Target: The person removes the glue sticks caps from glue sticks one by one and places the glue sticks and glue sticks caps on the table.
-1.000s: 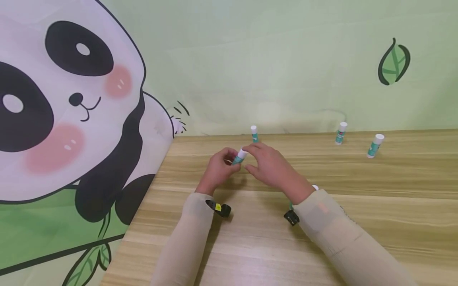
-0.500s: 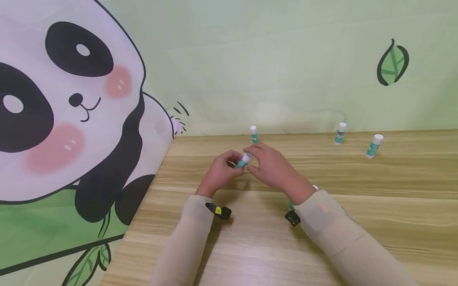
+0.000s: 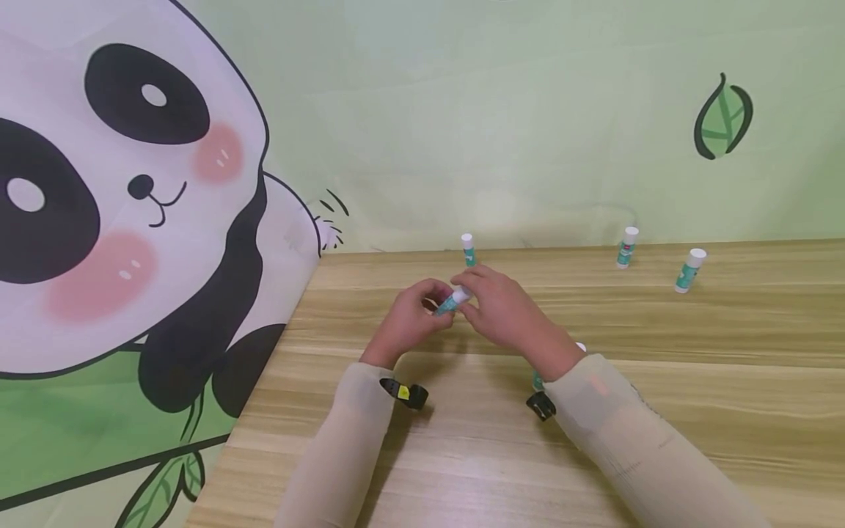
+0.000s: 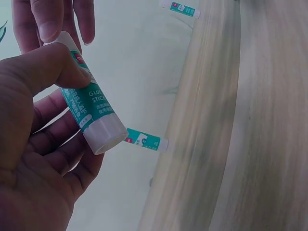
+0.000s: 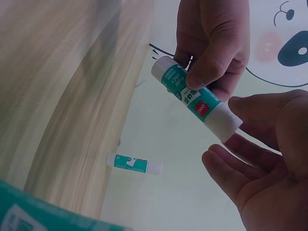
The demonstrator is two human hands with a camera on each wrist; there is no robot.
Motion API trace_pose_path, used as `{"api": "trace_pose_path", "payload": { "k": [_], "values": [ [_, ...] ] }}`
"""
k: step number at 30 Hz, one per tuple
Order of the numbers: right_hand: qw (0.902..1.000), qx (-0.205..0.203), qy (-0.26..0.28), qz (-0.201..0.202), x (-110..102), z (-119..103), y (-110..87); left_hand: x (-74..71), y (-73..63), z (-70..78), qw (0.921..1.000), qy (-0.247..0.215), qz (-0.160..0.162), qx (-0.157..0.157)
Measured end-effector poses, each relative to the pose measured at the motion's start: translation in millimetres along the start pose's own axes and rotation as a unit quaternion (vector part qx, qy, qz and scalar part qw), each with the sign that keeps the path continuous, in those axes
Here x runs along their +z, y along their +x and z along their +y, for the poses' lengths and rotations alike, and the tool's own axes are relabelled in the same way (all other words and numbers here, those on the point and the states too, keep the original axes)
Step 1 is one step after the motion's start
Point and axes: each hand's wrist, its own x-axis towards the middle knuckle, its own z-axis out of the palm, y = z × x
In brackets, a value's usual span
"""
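Note:
My left hand (image 3: 412,319) holds a glue stick (image 4: 98,103), thumb across its teal label and fingers behind it. The stick has a white cap and a white base, and is tilted above the table with its cap end toward my right hand (image 3: 505,312). In the right wrist view, the fingers (image 5: 260,113) of my right hand are loosely spread around the cap end, with one fingertip right at the cap's edge. A gap shows between the cap and the lower fingertip. A second glue stick (image 3: 468,251) stands upright just behind the hands.
Two more upright glue sticks, one (image 3: 627,248) near the wall and one (image 3: 689,271) farther right, stand on the wooden table (image 3: 475,447). Another glue stick (image 3: 538,380) is mostly hidden by my right forearm. A panda-printed backdrop (image 3: 528,132) rises along the table's back edge.
The held glue stick has shifted slightly right and toward me, its cap end coming between the fingers of my right hand. My left hand has moved with it.

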Motion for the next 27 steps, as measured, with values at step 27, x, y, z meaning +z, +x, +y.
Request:
{"api": "trace_pose_path", "payload": {
  "k": [27],
  "values": [
    [0.9985, 0.038, 0.04, 0.003, -7, 1, -6.9, 4.1, -3.5, 15.5, 0.9992, 0.021, -0.012, 0.032]
  ]
}}
